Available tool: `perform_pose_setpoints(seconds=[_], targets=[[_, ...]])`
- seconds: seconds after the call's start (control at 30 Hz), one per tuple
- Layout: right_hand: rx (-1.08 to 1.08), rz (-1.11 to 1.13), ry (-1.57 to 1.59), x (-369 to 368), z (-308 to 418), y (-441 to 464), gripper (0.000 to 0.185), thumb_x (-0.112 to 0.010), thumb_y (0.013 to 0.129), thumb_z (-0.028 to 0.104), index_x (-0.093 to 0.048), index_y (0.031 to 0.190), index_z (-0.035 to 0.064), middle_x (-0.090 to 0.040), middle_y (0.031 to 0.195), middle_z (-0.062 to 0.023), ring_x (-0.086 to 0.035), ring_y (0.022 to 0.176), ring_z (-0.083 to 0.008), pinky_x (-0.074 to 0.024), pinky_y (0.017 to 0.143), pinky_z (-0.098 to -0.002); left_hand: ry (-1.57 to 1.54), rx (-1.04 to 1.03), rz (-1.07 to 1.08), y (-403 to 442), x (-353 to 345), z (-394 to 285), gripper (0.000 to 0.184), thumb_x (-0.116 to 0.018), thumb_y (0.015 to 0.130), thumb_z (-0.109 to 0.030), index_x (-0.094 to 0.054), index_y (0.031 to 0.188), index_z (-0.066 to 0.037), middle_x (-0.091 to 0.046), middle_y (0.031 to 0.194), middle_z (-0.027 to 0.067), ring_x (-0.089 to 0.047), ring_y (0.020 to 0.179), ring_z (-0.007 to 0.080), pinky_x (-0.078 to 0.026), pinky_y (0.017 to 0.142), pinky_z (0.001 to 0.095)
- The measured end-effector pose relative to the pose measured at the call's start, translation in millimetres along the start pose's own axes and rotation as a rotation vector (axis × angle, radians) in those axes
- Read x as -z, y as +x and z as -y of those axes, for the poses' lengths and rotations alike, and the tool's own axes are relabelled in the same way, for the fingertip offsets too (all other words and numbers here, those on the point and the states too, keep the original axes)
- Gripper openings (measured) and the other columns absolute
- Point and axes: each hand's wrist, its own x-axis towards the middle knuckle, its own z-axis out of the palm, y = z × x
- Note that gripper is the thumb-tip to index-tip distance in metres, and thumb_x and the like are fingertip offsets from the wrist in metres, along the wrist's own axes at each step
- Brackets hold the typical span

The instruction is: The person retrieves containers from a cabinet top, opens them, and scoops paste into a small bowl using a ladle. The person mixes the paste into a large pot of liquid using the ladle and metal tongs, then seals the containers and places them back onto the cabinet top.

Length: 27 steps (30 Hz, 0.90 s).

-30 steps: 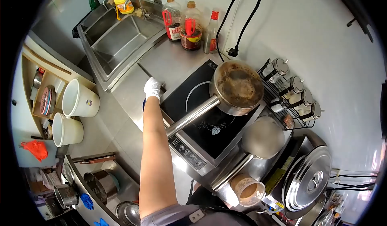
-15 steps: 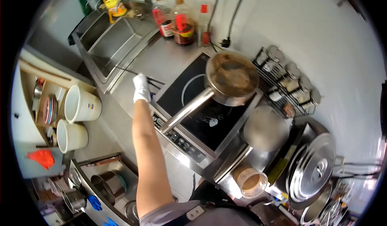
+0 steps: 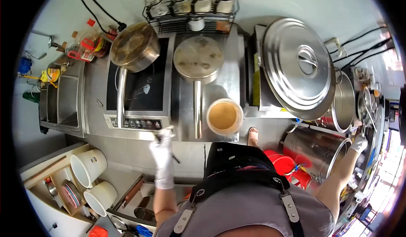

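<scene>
My left hand (image 3: 164,152), in a white glove, is closed in front of the counter's edge, below the cooker's control panel. A thin black stick-like utensil (image 3: 176,158) shows past its fingers; its kind is unclear. Far to the right, my gloved right hand (image 3: 359,144) reaches to a crowded shelf and seems closed near a thin metal handle, too small to make out. A saucepan (image 3: 137,53) with brown contents stands on the induction cooker (image 3: 139,95). Beside it are a second saucepan (image 3: 198,59) with cloudy contents and a plastic tub (image 3: 224,117) of tan liquid.
A large lidded pot (image 3: 298,63) stands right of the tub. Behind the pans is a rack of spice jars (image 3: 190,8). The sink (image 3: 67,97) and sauce bottles (image 3: 89,46) are at left. White buckets (image 3: 89,167) and a red bucket (image 3: 279,163) stand below.
My view has swung to the right. My left hand has come back from the counter by the sink to the front edge, with the black utensil. My right arm now shows, stretched out right.
</scene>
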Motion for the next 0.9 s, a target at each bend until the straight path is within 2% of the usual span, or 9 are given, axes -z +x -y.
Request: perform_pose_setpoints(seconds=[0.17,0.2,0.23,0.37,0.47,0.6,0.67,0.73,0.9], targets=[[-0.267,-0.051,0.381,23.2,-103.9,71.1,0.036,-0.05,0.089,0.037,-0.058,0.11,0.0086,-0.061,0.076,-0.0013,-0.059,0.067,-0.0211,-0.0492,0.064,-0.0294,-0.185,0.139,-0.051,-18.4,-105.8,51.0,0.021,-0.063,0.088,-0.023,-0.065,0.095,-0.004,-0.056,0.068,-0.0051,-0.048,0.055,0.0062,-0.038,0.049,0.0202],[-0.376,-0.007,0.532,38.0,-174.0,109.7,0.035,-0.058,0.084,0.044,-0.063,0.093,0.0097,-0.053,0.061,0.0027,-0.049,0.051,-0.0175,-0.0414,0.046,-0.0289,-0.229,0.184,0.066,-14.3,-108.0,53.4,0.018,-0.062,0.088,-0.023,-0.064,0.092,-0.005,-0.054,0.063,-0.0057,-0.047,0.05,0.0066,-0.037,0.044,0.0209],[-0.099,-0.009,0.09,43.3,-224.2,130.0,0.033,-0.053,0.087,0.043,-0.062,0.092,0.0115,-0.053,0.062,0.002,-0.044,0.049,-0.0133,-0.0369,0.044,-0.0267,-0.257,0.198,0.106,-39.1,-126.8,7.1,0.017,-0.061,0.088,-0.021,-0.062,0.092,-0.004,-0.052,0.061,-0.0052,-0.05,0.051,0.0079,-0.038,0.042,0.023],[-0.12,-0.094,0.296,24.5,-243.7,147.0,0.021,-0.056,0.087,0.023,-0.065,0.094,0.0051,-0.064,0.076,-0.0069,-0.053,0.057,-0.0115,-0.0415,0.053,-0.0233,0.037,-0.051,0.127,-33.4,-133.6,20.8,0.017,-0.058,0.088,-0.014,-0.064,0.097,0.0,-0.064,0.085,0.0043,-0.059,0.067,0.0145,-0.048,0.055,0.0244],[-0.181,0.063,0.083,37.4,-189.9,136.1,0.025,-0.058,0.088,0.021,-0.066,0.099,0.0003,-0.066,0.085,-0.0096,-0.06,0.072,-0.0126,-0.045,0.064,-0.0239,0.102,-0.017,0.185,-21.3,-120.3,33.2,0.02,-0.06,0.086,-0.008,-0.065,0.105,-0.004,-0.066,0.086,0.0033,-0.047,0.049,0.0058,-0.035,0.041,0.0187],[0.321,0.146,-0.096,41.3,-222.6,109.3,0.025,-0.06,0.085,0.017,-0.063,0.106,0.0036,-0.064,0.091,-0.0147,-0.061,0.081,-0.023,-0.0468,0.074,-0.0322,0.032,-0.073,0.152,-49.0,-139.7,36.2,0.032,-0.056,0.083,-0.001,-0.062,0.114,-0.006,-0.062,0.074,-0.0008,-0.039,0.043,0.0029,-0.032,0.038,0.0185],[0.75,0.559,-0.763,55.3,-244.4,104.0,0.021,-0.06,0.08,0.012,-0.06,0.1,0.0057,-0.059,0.078,-0.0136,-0.058,0.075,-0.032,-0.0462,0.07,-0.0397,-0.032,-0.082,0.119,-67.7,-149.9,36.3,0.037,-0.051,0.081,0.003,-0.061,0.116,-0.005,-0.06,0.07,-0.0014,-0.039,0.043,0.0032,-0.032,0.038,0.0188],[0.735,0.583,-0.679,60.8,-270.1,93.7,0.016,-0.06,0.079,0.011,-0.06,0.094,0.0055,-0.059,0.076,-0.0117,-0.058,0.074,-0.0314,-0.0455,0.068,-0.0406,-0.084,-0.081,0.103,-77.9,-151.4,44.7,0.042,-0.045,0.078,0.006,-0.061,0.115,-0.004,-0.057,0.067,-0.0024,-0.038,0.043,0.0035,-0.03,0.038,0.0191],[-0.075,0.209,0.11,81.1,-191.6,79.8,0.026,-0.056,0.09,0.021,-0.064,0.106,0.0017,-0.064,0.089,-0.0056,-0.058,0.078,-0.0133,-0.0461,0.074,-0.0267,0.001,-0.061,0.07,-139.4,-162.8,10.0,0.036,-0.048,0.079,0.002,-0.061,0.113,-0.002,-0.062,0.09,0.0005,-0.051,0.063,0.0058,-0.041,0.054,0.0183]])
